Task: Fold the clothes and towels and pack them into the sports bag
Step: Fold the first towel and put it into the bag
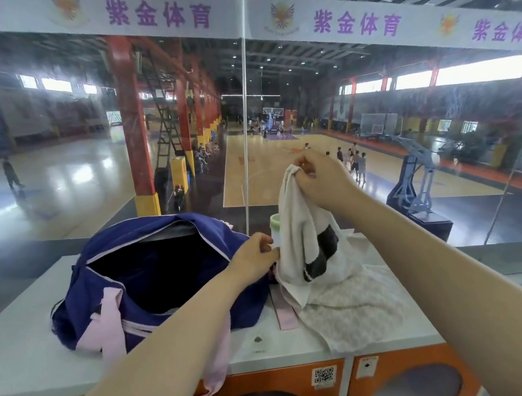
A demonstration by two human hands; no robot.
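While lifting white garment [308,244] off the counter top [29,338]: right hand [318,177] pinching its top corner, fingers curled tight round the cloth, holding it high; left hand [255,255] pinching the left edge lower down, thumb and fingers closed on the fabric. Garment hanging crumpled, dark patch showing on the front, lower hem resting on the pale patterned towel [351,310].

Progress, judging from layout: nothing folded yet. Towel lying spread and rumpled at the right of the counter, unfolded. Sports bag [171,269] sitting at the left, navy with pink straps, zip open, mouth gaping; interior looking dark, contents not discernible. Remaining: folding garment, folding towel, loading both.

Surroundings: green-capped bottle [276,228] standing behind the garment, just beside the bag; possibly getting knocked while spreading cloth. Pink strap [285,312] trailing under the towel edge. Glass panel [185,141] close behind, limiting room.
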